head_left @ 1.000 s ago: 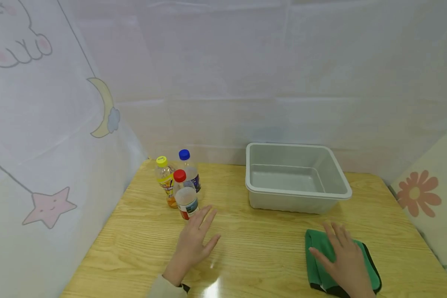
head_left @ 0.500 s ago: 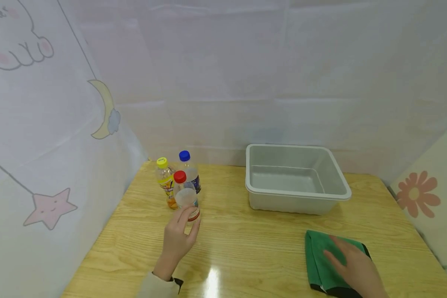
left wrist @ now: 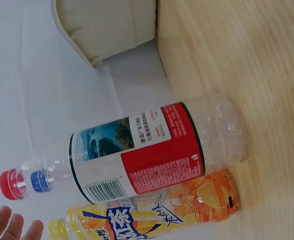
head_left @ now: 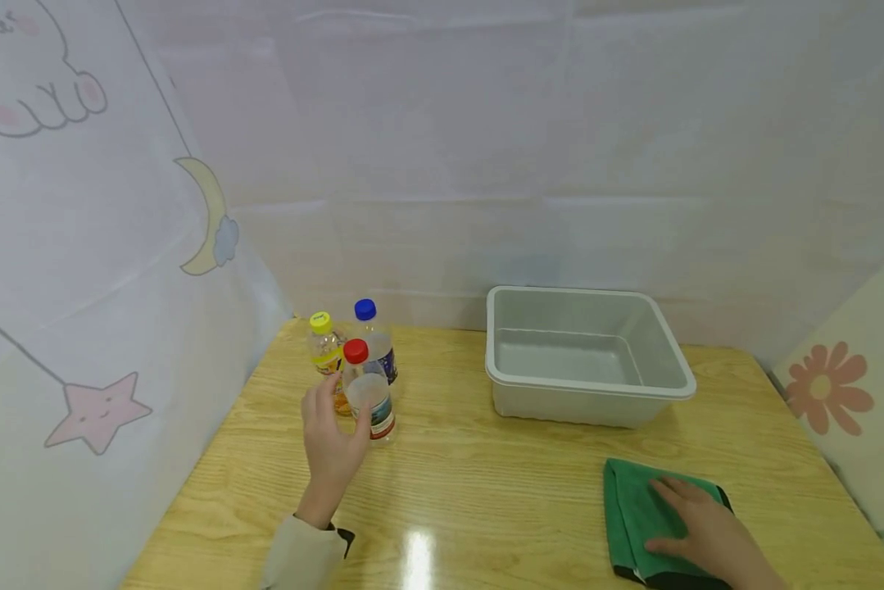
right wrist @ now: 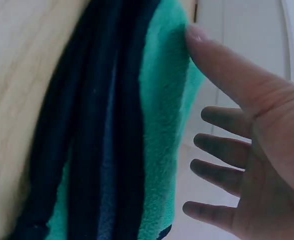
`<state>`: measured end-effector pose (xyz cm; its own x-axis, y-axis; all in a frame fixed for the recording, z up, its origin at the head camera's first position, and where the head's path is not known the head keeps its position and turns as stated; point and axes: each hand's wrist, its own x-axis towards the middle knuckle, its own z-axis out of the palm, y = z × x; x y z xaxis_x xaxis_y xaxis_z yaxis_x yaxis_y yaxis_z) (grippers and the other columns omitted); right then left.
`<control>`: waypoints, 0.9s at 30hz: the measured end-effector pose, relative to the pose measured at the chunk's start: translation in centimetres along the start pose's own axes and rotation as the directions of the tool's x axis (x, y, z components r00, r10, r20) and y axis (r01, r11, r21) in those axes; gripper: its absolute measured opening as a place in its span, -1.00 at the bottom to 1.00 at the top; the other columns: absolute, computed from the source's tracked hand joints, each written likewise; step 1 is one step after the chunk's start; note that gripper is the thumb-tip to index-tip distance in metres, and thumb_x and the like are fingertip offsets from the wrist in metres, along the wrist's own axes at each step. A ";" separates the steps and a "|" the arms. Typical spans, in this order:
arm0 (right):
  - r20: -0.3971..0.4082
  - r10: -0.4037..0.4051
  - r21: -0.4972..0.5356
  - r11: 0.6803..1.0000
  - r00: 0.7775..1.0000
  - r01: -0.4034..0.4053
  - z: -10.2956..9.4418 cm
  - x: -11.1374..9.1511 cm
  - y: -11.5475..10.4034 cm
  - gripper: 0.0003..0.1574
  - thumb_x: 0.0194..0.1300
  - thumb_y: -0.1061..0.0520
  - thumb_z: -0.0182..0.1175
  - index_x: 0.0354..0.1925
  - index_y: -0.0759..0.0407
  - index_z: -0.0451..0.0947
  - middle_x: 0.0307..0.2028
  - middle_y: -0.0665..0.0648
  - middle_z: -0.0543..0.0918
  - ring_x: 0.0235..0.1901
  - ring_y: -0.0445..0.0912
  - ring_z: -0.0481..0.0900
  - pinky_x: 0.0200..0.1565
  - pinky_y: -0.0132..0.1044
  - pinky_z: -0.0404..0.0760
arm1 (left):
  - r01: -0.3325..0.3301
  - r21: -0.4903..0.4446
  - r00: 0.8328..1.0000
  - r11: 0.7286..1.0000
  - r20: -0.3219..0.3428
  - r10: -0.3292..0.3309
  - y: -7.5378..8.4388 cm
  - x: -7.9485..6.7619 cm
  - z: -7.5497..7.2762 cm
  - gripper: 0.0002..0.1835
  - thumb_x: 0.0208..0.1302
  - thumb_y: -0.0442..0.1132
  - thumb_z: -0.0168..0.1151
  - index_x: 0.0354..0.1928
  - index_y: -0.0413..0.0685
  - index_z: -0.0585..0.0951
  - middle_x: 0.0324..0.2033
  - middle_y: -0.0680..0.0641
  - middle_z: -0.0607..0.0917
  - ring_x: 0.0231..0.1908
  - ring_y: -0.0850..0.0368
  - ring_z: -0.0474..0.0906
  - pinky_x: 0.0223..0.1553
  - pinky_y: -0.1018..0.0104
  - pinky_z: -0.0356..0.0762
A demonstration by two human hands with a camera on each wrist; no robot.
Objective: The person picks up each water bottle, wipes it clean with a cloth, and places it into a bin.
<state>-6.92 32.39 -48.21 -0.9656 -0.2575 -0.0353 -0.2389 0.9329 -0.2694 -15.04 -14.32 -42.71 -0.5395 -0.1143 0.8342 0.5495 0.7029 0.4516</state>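
The left hand is beside the red-capped bottle, thumb on its near side and fingers spread to its left. In the left wrist view its fingertips stay apart from that upright clear bottle with a red and white label. Just behind it stand a yellow-capped bottle with orange on its label and a blue-capped bottle. Over a folded green towel with black edging, the right hand has its fingers extended. The right wrist view shows its thumb at the towel's surface.
A light grey plastic bin stands at the back right of the wooden table. White printed cloth hangs behind and along both sides. Between the bottles and the towel lies bare tabletop.
The left hand has shifted left, passing in front of the red-capped bottle to its left side. The right hand has lowered over the towel and moved slightly right. Bottles, bin and towel stay put.
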 end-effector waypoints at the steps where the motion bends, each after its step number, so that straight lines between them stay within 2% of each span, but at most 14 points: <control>1: 0.025 -0.003 -0.001 1.000 1.000 0.003 0.1 0.1 0.2 0.20 -0.34 -0.42 0.34 0.09 0.40 0.41 0.07 0.48 0.40 0.00 0.39 0.35 -0.17 0.21 0.44 | 0.034 0.006 0.999 0.999 0.011 -0.034 -0.2 0.2 0.0 -0.49 0.04 -0.30 0.24 0.02 -0.42 0.39 -0.14 -0.34 0.46 -0.13 -0.17 0.33 -0.18 0.09 0.34; 4: 0.121 0.005 -0.005 1.000 0.993 -0.005 0.7 0.5 0.9 0.32 -0.38 -0.49 0.29 0.17 0.38 0.33 0.15 0.50 0.29 0.08 0.44 0.22 -0.17 0.34 0.35 | 0.131 0.020 0.990 0.991 0.052 -0.132 -0.6 0.6 0.0 -0.42 0.01 -0.32 0.30 0.07 -0.40 0.34 -0.06 -0.33 0.39 -0.05 -0.18 0.27 -0.12 -0.04 0.31; 7: 0.212 0.039 -0.016 0.999 0.977 -0.036 1.1 0.8 1.3 0.40 -0.39 -0.53 0.27 0.23 0.37 0.25 0.21 0.51 0.20 0.12 0.48 0.13 -0.20 0.45 0.27 | 0.193 0.023 0.977 0.981 0.086 -0.194 -1.1 0.9 0.2 -0.39 0.01 -0.31 0.32 0.09 -0.38 0.32 -0.04 -0.33 0.36 -0.03 -0.18 0.25 -0.10 -0.08 0.30; 9: 0.231 0.046 -0.015 0.999 0.972 -0.044 1.3 0.9 1.3 0.42 -0.39 -0.53 0.27 0.24 0.38 0.23 0.21 0.52 0.18 0.13 0.49 0.10 -0.22 0.47 0.25 | 0.216 0.011 0.971 0.976 0.101 -0.216 -1.3 1.0 0.3 -0.38 0.01 -0.28 0.34 0.10 -0.39 0.32 -0.02 -0.34 0.36 -0.01 -0.19 0.25 -0.08 -0.11 0.29; 17: 0.183 0.076 -0.039 0.997 0.980 -0.070 1.7 0.9 0.8 0.45 -0.44 -0.57 0.22 0.23 0.36 0.24 0.20 0.50 0.20 0.13 0.46 0.11 -0.22 0.43 0.30 | 0.310 -0.019 0.938 0.951 0.166 -0.303 -1.6 1.4 0.8 -0.33 0.03 -0.23 0.34 0.14 -0.37 0.30 0.03 -0.34 0.33 0.05 -0.20 0.23 0.01 -0.16 0.25; 20: 0.169 0.087 -0.043 0.996 0.982 -0.081 1.6 1.0 0.5 0.42 -0.45 -0.58 0.20 0.21 0.35 0.28 0.19 0.50 0.22 0.12 0.46 0.13 -0.22 0.42 0.31 | 0.326 -0.010 0.928 0.945 0.192 -0.319 -1.7 1.5 1.0 -0.32 0.03 -0.20 0.34 0.15 -0.35 0.29 0.04 -0.33 0.34 0.06 -0.21 0.24 0.01 -0.17 0.26; 23: 0.138 0.081 -0.034 0.996 0.987 -0.077 1.6 1.0 0.4 0.36 -0.43 -0.56 0.22 0.17 0.35 0.33 0.16 0.49 0.27 0.09 0.45 0.18 -0.24 0.38 0.36 | 0.322 -0.005 0.926 0.947 0.211 -0.314 -1.8 1.5 1.1 -0.32 0.04 -0.20 0.35 0.15 -0.33 0.29 0.03 -0.32 0.36 0.03 -0.21 0.27 0.00 -0.13 0.29; 27: 0.059 0.041 -0.030 0.999 0.997 -0.039 1.7 0.9 0.3 0.19 -0.36 -0.44 0.31 0.08 0.34 0.43 0.09 0.48 0.37 0.03 0.41 0.30 -0.28 0.25 0.47 | 0.288 -0.009 0.936 0.958 0.213 -0.279 -1.9 1.5 1.3 -0.36 0.03 -0.23 0.35 0.12 -0.35 0.32 -0.06 -0.32 0.41 -0.07 -0.22 0.34 -0.11 -0.05 0.35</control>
<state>-7.71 32.06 -49.93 -0.9668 -0.2339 -0.1033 -0.2041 0.9493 -0.2392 -17.75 -14.90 -42.75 -0.7943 -0.1537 0.5877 0.3770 0.6339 0.6753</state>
